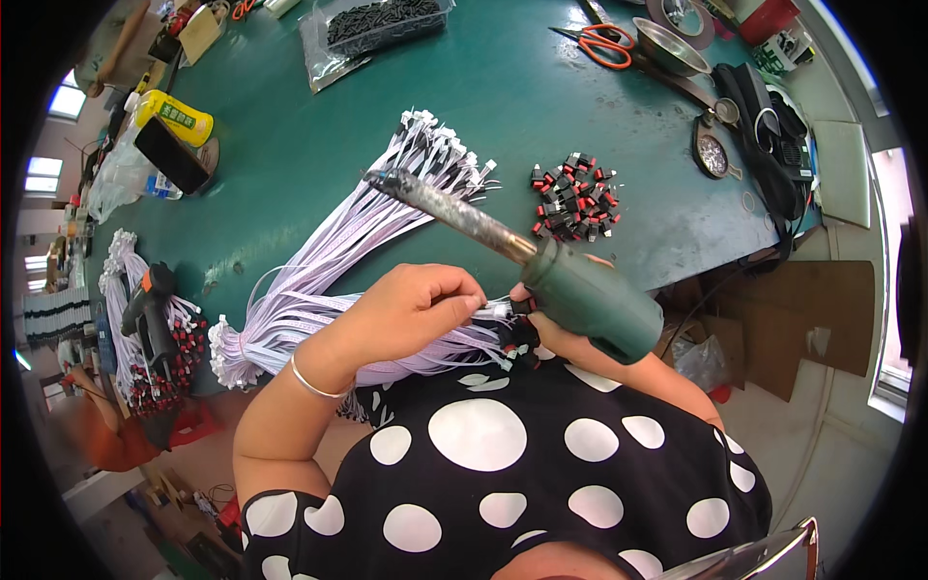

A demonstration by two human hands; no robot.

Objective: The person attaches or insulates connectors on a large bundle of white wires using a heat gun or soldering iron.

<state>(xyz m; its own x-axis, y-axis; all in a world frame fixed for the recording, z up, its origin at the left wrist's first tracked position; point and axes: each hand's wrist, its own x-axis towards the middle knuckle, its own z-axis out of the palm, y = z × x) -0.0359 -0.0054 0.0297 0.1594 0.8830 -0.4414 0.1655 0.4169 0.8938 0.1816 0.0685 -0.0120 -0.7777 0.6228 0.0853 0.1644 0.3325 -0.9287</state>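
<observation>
In front of my chest, my left hand [430,304] pinches thumb and forefinger together at the end of a thin white cable. Close by on the right, the fingertips of my right hand [553,333] close on a small black-and-red connector [523,305]. A dark green heat gun [601,302] with a scorched metal barrel covers much of that hand, its barrel pointing up and left. Whether the right hand also bears the gun cannot be told. Under my hands lies a bundle of white cables [396,360], tied near its left end; a second bundle [338,227] fans out behind it.
A pile of black-and-red connectors [575,198] sits right of centre. At the back are a plastic box [387,24] of black pieces and orange-handled scissors [604,46]. Leftward stand a phone [172,155], a yellow bottle [174,116] and a glue gun [150,314] on cables.
</observation>
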